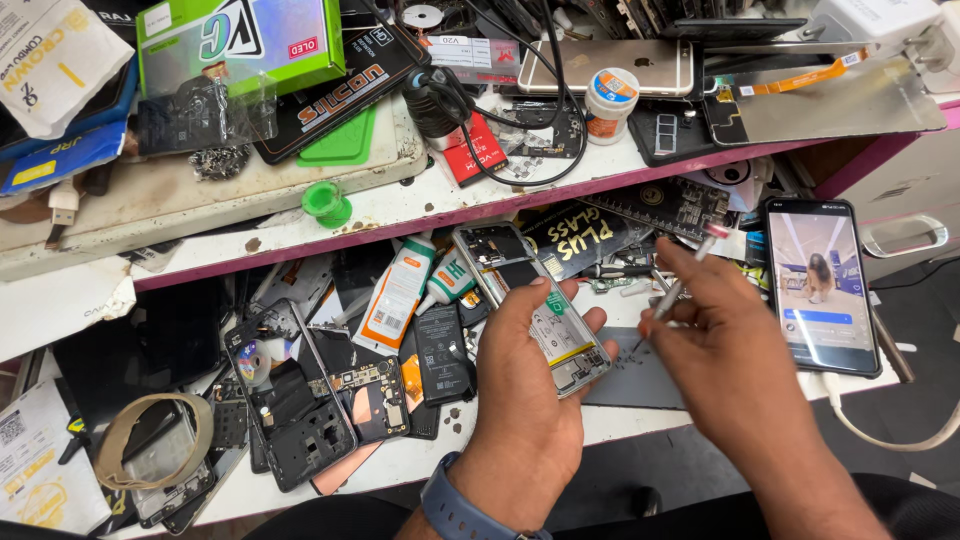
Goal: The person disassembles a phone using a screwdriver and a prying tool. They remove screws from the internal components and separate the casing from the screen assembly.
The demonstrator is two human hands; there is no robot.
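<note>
While the left hand [525, 375] grips an opened phone [530, 300] with its back cover off, cradling it from beneath just above the lower counter, the right hand [725, 365] pinches a thin screwdriver [672, 292] between its fingers, tip angled down toward the phone's lower edge. On the upper shelf [400, 205] a green rectangular box [240, 45] lies flat at the back left, a long black box with orange lettering [345, 85] slants just beside it, and a white packet [50, 60] sits at the far left corner. A small red card [475, 155] lies under a tangle of black cable [500, 110], near a little round white tub with a blue and orange label [610, 100]. Below the shelf's pink edge, a white glue bottle with an orange label [398, 295] and a smaller one with a green label [450, 280] lie close to the held phone, beside a black battery [440, 350]. A black packet with white lettering [585, 240] rests behind. Stripped phone frames [290, 400] crowd the left of the white counter [410, 460]. A second phone [822, 285] with a lit screen lies right of the right hand, a white cable [890, 435] curling past it
</note>
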